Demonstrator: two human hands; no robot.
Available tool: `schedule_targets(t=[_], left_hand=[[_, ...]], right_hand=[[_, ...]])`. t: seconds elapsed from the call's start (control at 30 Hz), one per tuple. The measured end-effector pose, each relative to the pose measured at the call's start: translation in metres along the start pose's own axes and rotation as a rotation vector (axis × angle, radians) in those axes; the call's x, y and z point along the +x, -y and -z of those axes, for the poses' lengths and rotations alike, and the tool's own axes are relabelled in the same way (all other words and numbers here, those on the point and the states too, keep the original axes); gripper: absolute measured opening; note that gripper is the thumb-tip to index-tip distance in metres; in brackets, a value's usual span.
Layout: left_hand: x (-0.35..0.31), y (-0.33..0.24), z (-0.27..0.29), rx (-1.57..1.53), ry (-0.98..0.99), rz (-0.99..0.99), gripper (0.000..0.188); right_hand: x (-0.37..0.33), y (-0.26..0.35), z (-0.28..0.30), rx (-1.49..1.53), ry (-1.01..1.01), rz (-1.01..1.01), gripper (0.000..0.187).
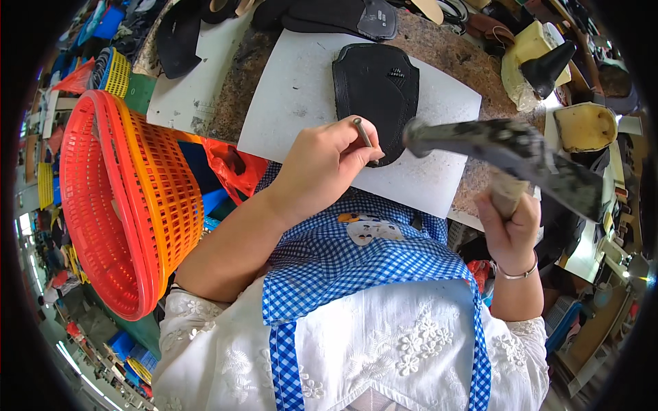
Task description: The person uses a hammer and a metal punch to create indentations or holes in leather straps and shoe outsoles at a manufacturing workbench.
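My left hand [322, 161] pinches a thin metal punch [362, 132] between thumb and fingers. The punch leans a little, its lower end close to the near edge of a black shoe-shaped piece [373, 82]; whether the tip touches is hidden by my fingers. That black piece lies flat on a white board [274, 103]. In my right hand [513, 226] is a hammer [507, 140], gripped by its wooden handle. The dark, worn hammer head is raised to the right of the punch, its round face turned toward it, with a gap between them.
Orange and red plastic baskets [164, 198] stand at the left beside the stone-patterned table [223, 103]. More black pieces [336, 17] lie along the far side. A cream-coloured block [531, 51] with a black cone-shaped object [548, 68] and a yellowish container [585, 128] sit at the right.
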State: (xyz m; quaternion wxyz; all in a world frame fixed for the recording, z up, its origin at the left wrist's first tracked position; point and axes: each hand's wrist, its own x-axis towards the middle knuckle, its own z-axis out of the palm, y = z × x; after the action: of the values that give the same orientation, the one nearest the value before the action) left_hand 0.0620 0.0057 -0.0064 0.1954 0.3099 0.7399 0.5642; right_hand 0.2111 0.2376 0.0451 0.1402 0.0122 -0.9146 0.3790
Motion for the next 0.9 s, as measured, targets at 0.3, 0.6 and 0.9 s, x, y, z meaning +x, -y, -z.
schedule_targets(t=[0.3, 0.6, 0.9], left_hand=[[-0.005, -0.009, -0.009, 0.5, -0.021, -0.357, 0.006], [-0.009, 0.012, 0.008, 0.009, 0.013, -0.044, 0.005], [-0.012, -0.003, -0.008, 0.464, -0.078, -0.38, 0.011]], right_hand=[[0.004, 0.006, -0.003, -0.332, 0.051, 0.195, 0.005], [-0.005, 0.002, -0.003, 0.11, -0.016, -0.188, 0.008], [-0.001, 0.006, -0.008, -0.101, 0.019, 0.15, 0.006]])
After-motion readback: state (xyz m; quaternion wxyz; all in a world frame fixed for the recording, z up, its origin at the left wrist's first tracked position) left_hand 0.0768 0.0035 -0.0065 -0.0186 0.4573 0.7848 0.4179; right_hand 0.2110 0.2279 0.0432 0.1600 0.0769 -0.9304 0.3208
